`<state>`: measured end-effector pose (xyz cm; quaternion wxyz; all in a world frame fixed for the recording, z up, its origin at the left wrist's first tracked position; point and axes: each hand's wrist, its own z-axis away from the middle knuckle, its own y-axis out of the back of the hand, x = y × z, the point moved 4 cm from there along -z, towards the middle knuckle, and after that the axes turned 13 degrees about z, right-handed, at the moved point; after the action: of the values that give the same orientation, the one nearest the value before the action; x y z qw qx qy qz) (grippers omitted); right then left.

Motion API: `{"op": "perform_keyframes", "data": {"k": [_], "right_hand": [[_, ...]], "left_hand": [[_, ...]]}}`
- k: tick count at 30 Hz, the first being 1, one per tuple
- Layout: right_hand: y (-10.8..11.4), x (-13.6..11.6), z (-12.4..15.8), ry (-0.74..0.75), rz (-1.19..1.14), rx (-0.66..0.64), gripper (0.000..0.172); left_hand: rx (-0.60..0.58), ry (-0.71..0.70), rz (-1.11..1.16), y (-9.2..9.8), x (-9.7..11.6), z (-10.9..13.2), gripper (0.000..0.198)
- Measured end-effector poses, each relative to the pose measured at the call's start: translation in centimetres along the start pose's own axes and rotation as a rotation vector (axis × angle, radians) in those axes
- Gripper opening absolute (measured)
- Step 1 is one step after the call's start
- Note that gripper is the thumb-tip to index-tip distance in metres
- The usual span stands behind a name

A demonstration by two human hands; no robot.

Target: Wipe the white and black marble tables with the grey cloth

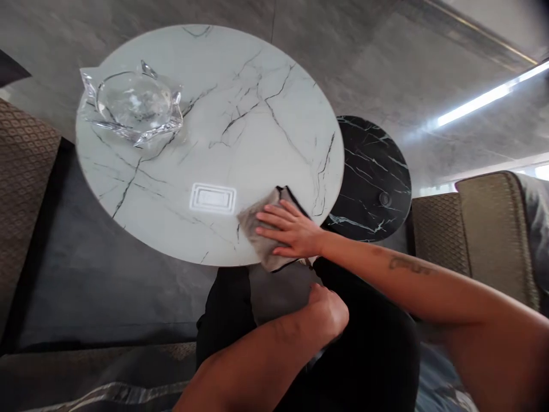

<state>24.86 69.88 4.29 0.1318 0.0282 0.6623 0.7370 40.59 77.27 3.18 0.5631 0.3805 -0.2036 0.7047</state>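
Observation:
My right hand [291,229] lies flat on a grey-beige cloth [260,232] with dark edging, its fingers spread. The cloth rests near the front right edge of a round white marbled table [206,154], and part of it reaches the rim. Over my lap, my left hand [329,309] is closed, its fingers mostly turned out of sight. A shiny bit of something shows under it, too little to name. At the far left of the table stands a clear glass bowl [135,109] with a pointed, wavy rim, away from both hands.
A lower black marbled side table [371,177] adjoins on the right, with a small round object [385,199] on it. An upholstered seat [493,229] stands at the right, and patterned upholstery [26,166] at the left. A ceiling light reflects on the white tabletop.

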Motion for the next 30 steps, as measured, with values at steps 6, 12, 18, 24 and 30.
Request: {"op": "perform_keyframes", "data": {"k": [6, 12, 18, 24, 30], "right_hand": [[0.7, 4.6, 6.1, -0.086, -0.005, 0.017, 0.056], [-0.7, 2.2, 4.0, -0.051, -0.019, 0.165, 0.06], [-0.3, 0.1, 1.3, 0.073, -0.024, 0.103, 0.056], [-0.3, -4.5, -4.1, 0.26, -0.008, 0.149, 0.052], [-1.1, -3.7, -3.2, 0.299, -0.063, 0.186, 0.051]], "left_hand": [[-0.039, -0.007, -0.067, 0.4, 0.2, 0.2, 0.049], [-0.04, 0.003, -0.04, 0.6, 0.0, -0.1, 0.047], [-0.055, 0.017, -0.061, 0.9, -0.1, -0.1, 0.048], [-0.075, 0.023, -0.084, 0.2, 0.3, -1.2, 0.052], [-0.041, 0.035, -0.108, -0.1, 0.1, -1.4, 0.054]]}}
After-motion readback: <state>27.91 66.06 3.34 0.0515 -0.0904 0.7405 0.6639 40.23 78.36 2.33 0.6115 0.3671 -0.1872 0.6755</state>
